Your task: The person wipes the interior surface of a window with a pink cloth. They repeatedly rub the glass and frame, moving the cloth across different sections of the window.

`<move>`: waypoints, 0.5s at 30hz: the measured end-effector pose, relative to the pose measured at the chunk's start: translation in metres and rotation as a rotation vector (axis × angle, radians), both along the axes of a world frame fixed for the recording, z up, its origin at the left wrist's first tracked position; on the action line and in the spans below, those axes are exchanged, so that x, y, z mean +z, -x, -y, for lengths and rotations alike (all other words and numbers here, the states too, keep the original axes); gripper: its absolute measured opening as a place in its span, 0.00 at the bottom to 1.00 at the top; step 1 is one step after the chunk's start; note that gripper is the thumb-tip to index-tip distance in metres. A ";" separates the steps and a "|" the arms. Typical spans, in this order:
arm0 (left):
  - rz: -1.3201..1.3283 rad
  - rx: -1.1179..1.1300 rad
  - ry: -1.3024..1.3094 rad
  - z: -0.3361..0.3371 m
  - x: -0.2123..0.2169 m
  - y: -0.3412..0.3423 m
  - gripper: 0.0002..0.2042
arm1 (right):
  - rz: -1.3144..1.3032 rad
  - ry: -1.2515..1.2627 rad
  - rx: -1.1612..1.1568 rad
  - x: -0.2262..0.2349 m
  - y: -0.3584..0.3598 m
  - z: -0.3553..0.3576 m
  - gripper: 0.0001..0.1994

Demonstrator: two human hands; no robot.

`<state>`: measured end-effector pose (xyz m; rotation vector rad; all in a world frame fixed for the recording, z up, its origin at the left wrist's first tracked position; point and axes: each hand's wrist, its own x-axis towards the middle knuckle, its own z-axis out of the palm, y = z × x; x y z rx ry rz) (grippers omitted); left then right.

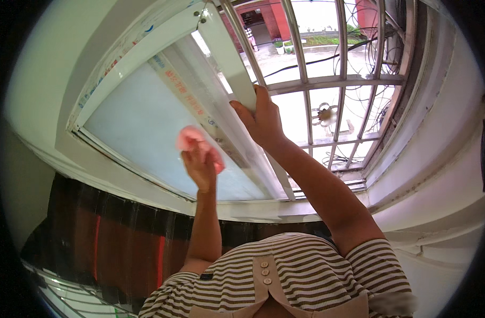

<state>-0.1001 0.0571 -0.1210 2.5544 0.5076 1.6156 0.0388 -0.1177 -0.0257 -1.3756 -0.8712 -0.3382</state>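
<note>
My left hand (201, 172) is closed on a pink cloth (190, 137), which it holds against or just in front of the frosted window pane (131, 119); the cloth's edges are a little blurred. Up and to the right, my right hand (263, 119) grips the white edge frame (233, 63) of the sliding window, thumb on one side and fingers around the other. A clear plastic film strip with red print (184, 90) runs slantwise down the window, between the pane and the frame edge.
Metal security bars (340, 82) stand outside the open part of the window, with tangled black cables (380, 47) beyond. A white sill (242, 212) runs below the pane. Dark brown panelling (126, 249) lies at the lower left, beside a metal rack (78, 297).
</note>
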 end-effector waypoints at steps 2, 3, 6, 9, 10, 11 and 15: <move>0.001 0.096 0.014 -0.030 0.011 0.014 0.21 | 0.010 -0.023 -0.017 0.001 0.001 0.002 0.23; 0.067 0.151 0.062 -0.053 0.009 0.023 0.22 | 0.017 -0.024 -0.023 0.002 0.003 0.002 0.23; 0.298 0.312 0.200 -0.103 0.002 0.032 0.24 | 0.051 -0.043 -0.042 0.000 0.003 -0.002 0.23; 0.292 0.362 0.198 -0.128 0.002 0.042 0.25 | 0.045 -0.026 -0.055 -0.001 0.001 -0.003 0.23; 0.270 0.397 0.203 -0.135 0.003 0.045 0.25 | 0.046 -0.018 -0.071 -0.001 0.000 -0.002 0.23; 0.319 0.353 0.210 -0.142 0.003 0.048 0.26 | 0.048 -0.010 -0.084 -0.001 0.000 -0.002 0.23; 0.224 0.564 0.192 -0.172 -0.008 0.060 0.21 | 0.011 0.015 -0.069 0.002 0.001 -0.001 0.24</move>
